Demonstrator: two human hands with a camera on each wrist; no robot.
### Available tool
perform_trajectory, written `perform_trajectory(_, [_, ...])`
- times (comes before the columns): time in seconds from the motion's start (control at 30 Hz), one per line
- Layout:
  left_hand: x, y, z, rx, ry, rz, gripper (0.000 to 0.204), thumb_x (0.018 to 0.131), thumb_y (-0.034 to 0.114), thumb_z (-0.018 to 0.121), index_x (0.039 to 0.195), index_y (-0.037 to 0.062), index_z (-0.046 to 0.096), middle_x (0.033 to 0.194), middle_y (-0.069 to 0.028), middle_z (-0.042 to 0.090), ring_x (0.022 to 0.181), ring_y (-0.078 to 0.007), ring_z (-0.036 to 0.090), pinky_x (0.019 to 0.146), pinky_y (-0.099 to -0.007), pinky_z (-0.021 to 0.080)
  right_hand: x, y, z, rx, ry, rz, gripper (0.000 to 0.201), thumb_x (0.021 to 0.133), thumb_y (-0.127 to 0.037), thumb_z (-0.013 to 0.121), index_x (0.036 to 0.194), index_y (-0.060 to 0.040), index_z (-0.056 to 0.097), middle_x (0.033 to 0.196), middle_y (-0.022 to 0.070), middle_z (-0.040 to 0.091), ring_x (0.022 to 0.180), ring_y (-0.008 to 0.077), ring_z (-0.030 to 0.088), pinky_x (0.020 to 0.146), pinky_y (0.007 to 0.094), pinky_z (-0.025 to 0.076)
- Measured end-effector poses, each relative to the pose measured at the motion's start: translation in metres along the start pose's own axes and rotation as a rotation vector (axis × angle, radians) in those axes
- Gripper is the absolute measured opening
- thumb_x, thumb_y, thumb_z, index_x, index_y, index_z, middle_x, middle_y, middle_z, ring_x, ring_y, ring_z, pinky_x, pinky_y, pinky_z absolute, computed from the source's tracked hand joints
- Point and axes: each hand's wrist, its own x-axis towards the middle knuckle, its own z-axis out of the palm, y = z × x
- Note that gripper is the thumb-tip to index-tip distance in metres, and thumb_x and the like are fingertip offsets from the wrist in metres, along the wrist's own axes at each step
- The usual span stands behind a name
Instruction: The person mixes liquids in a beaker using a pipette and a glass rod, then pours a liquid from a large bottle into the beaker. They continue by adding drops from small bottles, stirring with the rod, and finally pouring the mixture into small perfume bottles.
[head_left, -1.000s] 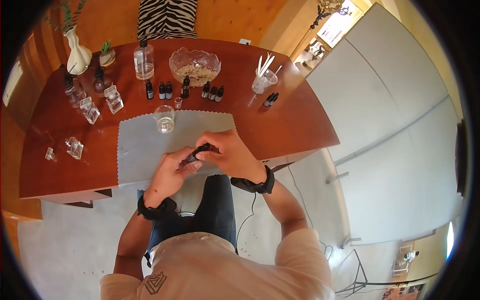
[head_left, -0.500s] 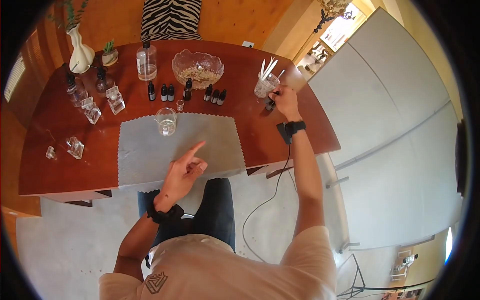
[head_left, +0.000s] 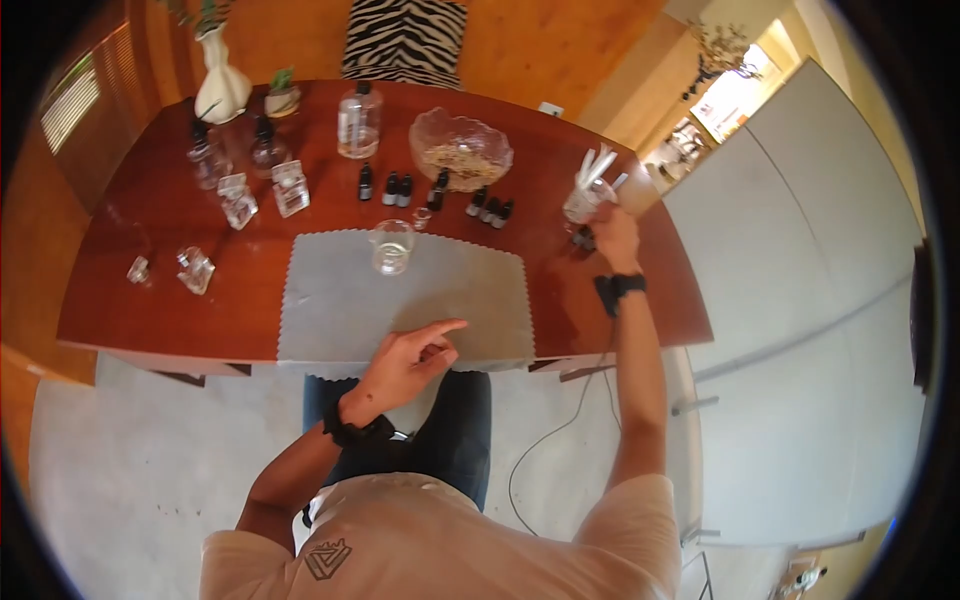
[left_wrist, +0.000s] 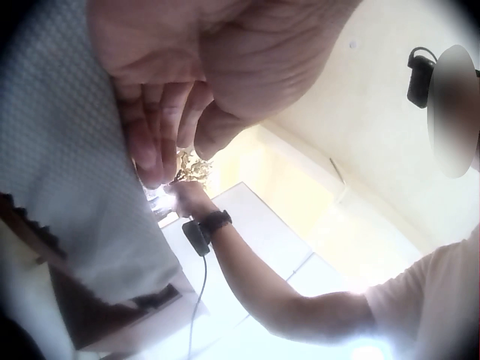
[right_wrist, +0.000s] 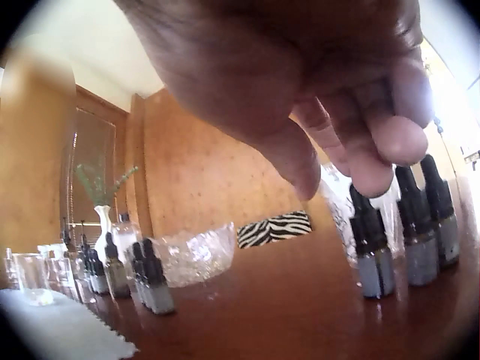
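At the table's right side, the right hand (head_left: pixel 615 238) is over small dark dropper bottles (head_left: pixel 583 239), beside a cup of white strips (head_left: pixel 583 206). In the right wrist view three bottles stand upright under the hand (right_wrist: pixel 300 82); a fingertip overlaps the top of the nearest bottle (right_wrist: pixel 375 274), contact unclear, and the thumb is apart from it. Above the front of the grey cloth (head_left: pixel 400 305) hovers the left hand (head_left: pixel 405 368), empty, index finger extended and the others loosely bent. The left wrist view shows this hand (left_wrist: pixel 232 67) with its fingers loose.
A glass beaker (head_left: pixel 393 250) stands on the cloth's back edge. Behind it are more dropper bottles (head_left: pixel 397 190), a glass bowl (head_left: pixel 460 155) and a large bottle (head_left: pixel 358 125). Clear square bottles (head_left: pixel 290 190) and a white vase (head_left: pixel 222 85) are at the left.
Both hands held a small dark bottle over the cloth; the right hand then carried it to the right-hand bottles and has let go. The left hand stays over the cloth. The head view has shifted.
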Motion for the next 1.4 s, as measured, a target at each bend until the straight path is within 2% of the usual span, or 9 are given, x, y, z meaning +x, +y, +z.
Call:
perform_trajectory(0.13, [0.000, -0.001, -0.001, -0.004, 0.010, 0.032, 0.040, 0.096, 0.004, 0.062, 0.136, 0.0061, 0.060, 0.089, -0.0063, 0.071, 0.076, -0.0125, 0.064, 0.076, -0.0286, 0.054, -0.035, -0.068, -0.051, 0.815, -0.249, 0.162, 0.014, 0.096, -0.015, 0.062, 0.091, -0.0039, 0.070, 0.067, -0.0001, 0.063, 0.051, 0.0065, 0.056, 0.043, 0.0220, 0.038])
perform_trajectory(0.27, [0.003, 0.004, -0.003, -0.066, 0.033, 0.078, 0.034, 0.096, 0.004, 0.063, 0.130, 0.0038, 0.063, 0.085, -0.0068, 0.069, 0.074, -0.0140, 0.062, 0.074, -0.0285, 0.053, -0.079, -0.130, -0.064, 0.997, -0.811, 0.144, 0.016, 0.094, -0.015, 0.062, 0.091, -0.0012, 0.068, 0.067, 0.0014, 0.060, 0.055, 0.0067, 0.056, 0.048, 0.0214, 0.041])
perform_trajectory(0.4, [0.003, 0.029, -0.031, -0.007, 0.071, 0.007, 0.029, 0.098, 0.003, 0.063, 0.126, 0.0043, 0.067, 0.093, -0.0062, 0.071, 0.087, -0.0128, 0.066, 0.082, -0.0296, 0.054, -0.099, -0.160, -0.040, 0.979, -1.045, 0.030, 0.017, 0.093, -0.019, 0.069, 0.086, -0.0045, 0.064, 0.068, -0.0020, 0.056, 0.062, 0.0063, 0.054, 0.053, 0.0232, 0.040])
perform_trajectory(0.63, [0.023, 0.022, -0.120, 0.040, 0.630, 0.220, 0.025, 0.095, -0.003, 0.060, 0.118, 0.0000, 0.070, 0.090, -0.0045, 0.070, 0.085, -0.0106, 0.065, 0.078, -0.0261, 0.052, -0.099, -0.164, -0.026, 0.936, -0.944, -0.076, 0.020, 0.092, -0.017, 0.070, 0.080, -0.0053, 0.060, 0.066, -0.0028, 0.051, 0.058, 0.0066, 0.050, 0.052, 0.0245, 0.039])
perform_trajectory(0.73, [0.045, 0.017, -0.157, 0.039, 0.737, 0.108, 0.026, 0.093, -0.006, 0.059, 0.117, -0.0026, 0.069, 0.089, -0.0043, 0.070, 0.085, -0.0110, 0.065, 0.078, -0.0258, 0.052, -0.095, -0.165, -0.033, 0.955, -0.983, -0.085, 0.021, 0.093, -0.017, 0.070, 0.079, -0.0043, 0.060, 0.065, -0.0017, 0.053, 0.056, 0.0067, 0.052, 0.049, 0.0252, 0.039])
perform_trajectory(0.8, [0.055, 0.013, -0.168, 0.058, 0.646, 0.088, 0.027, 0.093, -0.006, 0.058, 0.117, -0.0028, 0.069, 0.088, -0.0040, 0.070, 0.084, -0.0109, 0.065, 0.077, -0.0256, 0.052, -0.083, -0.169, -0.045, 0.987, -1.067, -0.092, 0.023, 0.094, -0.017, 0.068, 0.078, -0.0034, 0.060, 0.065, -0.0007, 0.055, 0.054, 0.0071, 0.053, 0.047, 0.0258, 0.038])
perform_trajectory(1.03, [0.096, 0.001, -0.167, -0.062, 0.519, 0.037, 0.026, 0.095, -0.004, 0.054, 0.115, -0.0019, 0.069, 0.084, -0.0023, 0.068, 0.071, -0.0078, 0.061, 0.062, -0.0221, 0.048, 0.076, -0.257, -0.050, 1.332, -0.663, -0.519, 0.022, 0.095, -0.017, 0.067, 0.081, -0.0008, 0.061, 0.060, 0.0027, 0.056, 0.048, 0.0085, 0.052, 0.045, 0.0260, 0.040])
perform_trajectory(1.27, [0.090, -0.015, -0.162, -0.236, 0.412, 0.095, 0.016, 0.099, 0.004, 0.059, 0.108, -0.0015, 0.072, 0.075, -0.0015, 0.065, 0.065, -0.0065, 0.059, 0.058, -0.0215, 0.047, 0.197, -0.367, 0.020, 0.780, -0.537, -0.209, 0.035, 0.087, -0.025, 0.077, 0.108, 0.0022, 0.068, 0.087, 0.0146, 0.069, 0.058, 0.0215, 0.064, 0.047, 0.0351, 0.051])
perform_trajectory(1.4, [0.089, -0.018, -0.169, -0.302, 0.424, 0.129, 0.017, 0.098, 0.002, 0.058, 0.108, -0.0022, 0.071, 0.075, -0.0023, 0.065, 0.066, -0.0068, 0.059, 0.058, -0.0224, 0.047, 0.204, -0.400, 0.056, 0.490, -0.407, -0.321, 0.038, 0.078, -0.028, 0.082, 0.098, 0.0021, 0.071, 0.094, 0.0220, 0.072, 0.085, 0.0364, 0.071, 0.073, 0.0448, 0.057])
